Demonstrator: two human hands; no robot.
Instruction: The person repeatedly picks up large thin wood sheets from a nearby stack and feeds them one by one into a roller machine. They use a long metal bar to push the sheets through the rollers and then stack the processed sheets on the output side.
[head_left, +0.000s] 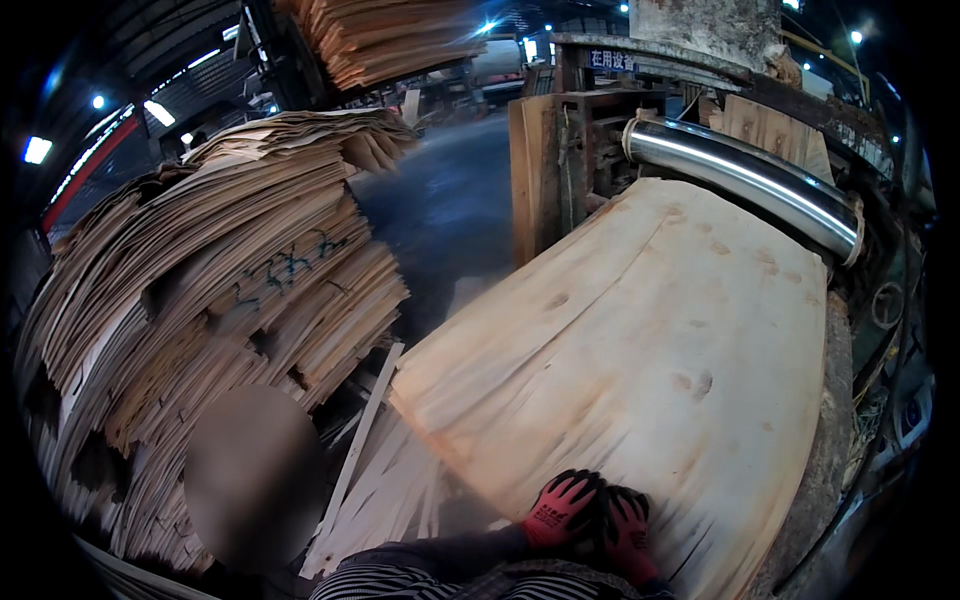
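A large pale wood veneer sheet point(640, 340) lies in front of me, with brown knots and a long split along the grain. It reaches from my body up to a shiny metal roller point(745, 180). My left hand point(560, 508), in a red glove with black fingers, rests at the sheet's near part, its fingers stretched forward over the wood. Close beside it, my right hand point(628, 528) wears a matching glove and also lies on the sheet, fingers extended. The hands nearly touch, and their thumb sides are hard to make out.
A tall leaning stack of veneer sheets point(250, 270) stands at the left, with dark marks on its side. Narrow wood strips point(365, 430) lie between it and my sheet. Machine framework point(610, 140) surrounds the roller. Another veneer stack point(385, 40) stands farther back. A blurred round patch covers the lower left.
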